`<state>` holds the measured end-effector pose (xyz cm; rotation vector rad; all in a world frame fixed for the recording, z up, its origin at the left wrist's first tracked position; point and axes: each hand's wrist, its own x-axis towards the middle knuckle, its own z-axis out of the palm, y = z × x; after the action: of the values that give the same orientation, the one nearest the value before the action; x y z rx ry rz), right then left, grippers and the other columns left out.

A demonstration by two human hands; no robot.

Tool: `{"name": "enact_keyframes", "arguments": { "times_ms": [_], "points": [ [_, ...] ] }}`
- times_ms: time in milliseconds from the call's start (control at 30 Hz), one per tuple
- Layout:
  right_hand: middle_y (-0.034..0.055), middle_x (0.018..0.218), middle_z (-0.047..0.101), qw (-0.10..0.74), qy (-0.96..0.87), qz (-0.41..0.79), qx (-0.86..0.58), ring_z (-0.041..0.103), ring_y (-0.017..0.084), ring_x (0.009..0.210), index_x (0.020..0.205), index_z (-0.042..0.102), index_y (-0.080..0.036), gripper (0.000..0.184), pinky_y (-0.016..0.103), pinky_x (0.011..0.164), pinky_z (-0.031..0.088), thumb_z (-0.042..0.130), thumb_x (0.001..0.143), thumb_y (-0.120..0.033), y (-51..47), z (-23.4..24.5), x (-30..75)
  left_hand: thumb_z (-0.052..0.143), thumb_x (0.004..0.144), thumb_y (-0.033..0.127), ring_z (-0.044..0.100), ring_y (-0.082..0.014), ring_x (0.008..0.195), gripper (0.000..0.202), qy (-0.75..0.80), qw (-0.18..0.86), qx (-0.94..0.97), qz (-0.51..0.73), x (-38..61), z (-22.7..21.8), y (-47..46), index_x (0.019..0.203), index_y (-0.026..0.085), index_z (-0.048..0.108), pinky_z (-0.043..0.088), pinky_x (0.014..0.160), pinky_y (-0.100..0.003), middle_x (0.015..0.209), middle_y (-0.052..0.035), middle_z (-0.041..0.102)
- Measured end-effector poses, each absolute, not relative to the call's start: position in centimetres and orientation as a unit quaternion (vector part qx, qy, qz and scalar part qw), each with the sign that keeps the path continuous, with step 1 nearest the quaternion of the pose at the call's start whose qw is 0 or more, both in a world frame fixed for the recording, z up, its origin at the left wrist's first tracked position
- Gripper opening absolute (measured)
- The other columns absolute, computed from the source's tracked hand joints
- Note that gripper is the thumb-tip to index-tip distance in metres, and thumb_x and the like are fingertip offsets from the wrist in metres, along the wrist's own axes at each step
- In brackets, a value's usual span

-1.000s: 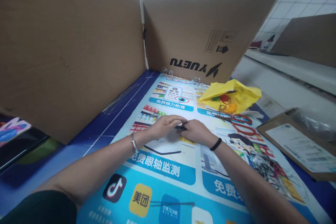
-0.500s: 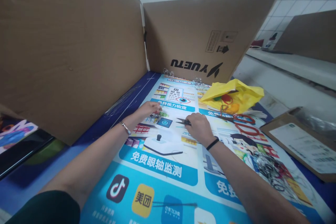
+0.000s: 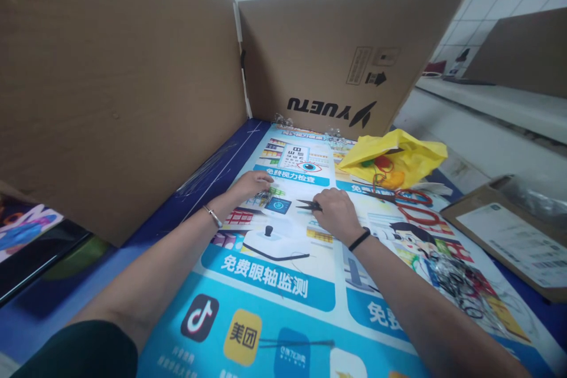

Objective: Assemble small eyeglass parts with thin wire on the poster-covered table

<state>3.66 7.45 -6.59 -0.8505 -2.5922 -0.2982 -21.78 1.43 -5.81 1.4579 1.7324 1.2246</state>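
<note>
My left hand [image 3: 251, 186] is closed, fingertips together, over the middle of the printed sheet [image 3: 266, 246]. A small clear, shiny piece [image 3: 264, 195] shows just under its fingers, too small to name. To its right, my right hand [image 3: 337, 212] wraps round the handles of small pointed pliers [image 3: 309, 205]. Their dark jaws are parted and point left towards my left hand, with a gap between. The pliers' handles are hidden in my palm. A bangle [image 3: 213, 216] is on my left wrist and a black band [image 3: 359, 240] on my right.
Cardboard panels [image 3: 310, 59] rise behind and on the left. A yellow bag [image 3: 398, 156], red-handled scissors [image 3: 416, 198] and an opened carton [image 3: 514, 236] lie right. A pile of wiry clear pieces [image 3: 460, 283] lies by my right forearm; dark thin strips [image 3: 296, 343] lie in front.
The view has shifted very slightly. Both hands stay nearly in place, the left fingers lying a little flatter over the small shiny piece. The pliers' jaws remain parted.
</note>
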Motion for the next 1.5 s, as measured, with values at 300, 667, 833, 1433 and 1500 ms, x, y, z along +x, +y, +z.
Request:
{"name": "enact_keyframes", "arguments": {
  "times_ms": [300,667,833,1433,1500],
  "points": [
    [0.0051,0.076,0.061,0.231,-0.916,-0.088,-0.317,0.047,0.019,0.080,0.076,0.064,-0.017,0.011,0.031,0.074,0.026,0.054,0.074,-0.020,7.4,-6.6,3.6,0.054,0.072,0.023,0.055,-0.0162,0.063,0.015,0.579,0.198,0.773,0.169,-15.1,-0.6,-2.7,0.071,0.022,0.069,0.035,0.062,-0.027,0.069,-0.0014,0.067],
    [0.0057,0.077,0.061,0.246,-0.917,-0.085,-0.302,0.048,0.020,0.081,0.075,0.063,-0.017,0.011,0.032,0.074,0.026,0.053,0.074,-0.020,7.6,-6.9,3.6,0.046,0.075,0.017,0.061,-0.0216,0.064,0.017,0.533,0.023,0.843,-0.059,-10.3,-1.2,-6.1,0.072,0.015,0.063,0.037,0.052,-0.029,0.076,-0.0108,0.068],
    [0.0059,0.078,0.061,0.241,-0.919,-0.082,-0.300,0.047,0.019,0.081,0.076,0.063,-0.016,0.010,0.032,0.073,0.025,0.053,0.074,-0.020,7.7,-7.0,3.6,0.040,0.076,0.008,0.059,-0.0212,0.059,0.024,0.510,-0.017,0.858,-0.062,-10.2,-1.7,-6.5,0.071,0.014,0.063,0.038,0.050,-0.031,0.070,-0.0107,0.066],
    [0.0060,0.078,0.063,0.259,-0.917,-0.064,-0.296,0.048,0.020,0.081,0.075,0.064,-0.017,0.011,0.032,0.073,0.026,0.053,0.074,-0.019,7.2,-6.1,3.6,0.043,0.079,0.020,0.060,-0.0198,0.062,0.023,0.539,0.046,0.838,-0.064,-11.0,-0.3,-5.4,0.070,0.017,0.064,0.033,0.051,-0.029,0.075,-0.0081,0.069],
    [0.0057,0.078,0.062,0.255,-0.919,-0.065,-0.292,0.048,0.019,0.081,0.075,0.064,-0.017,0.010,0.032,0.073,0.026,0.054,0.074,-0.019,7.2,-6.1,3.5,0.044,0.077,0.019,0.060,-0.0196,0.060,0.022,0.529,0.037,0.845,-0.070,-10.7,-0.4,-5.9,0.069,0.016,0.064,0.033,0.051,-0.030,0.073,-0.0084,0.069]
  ]
}}
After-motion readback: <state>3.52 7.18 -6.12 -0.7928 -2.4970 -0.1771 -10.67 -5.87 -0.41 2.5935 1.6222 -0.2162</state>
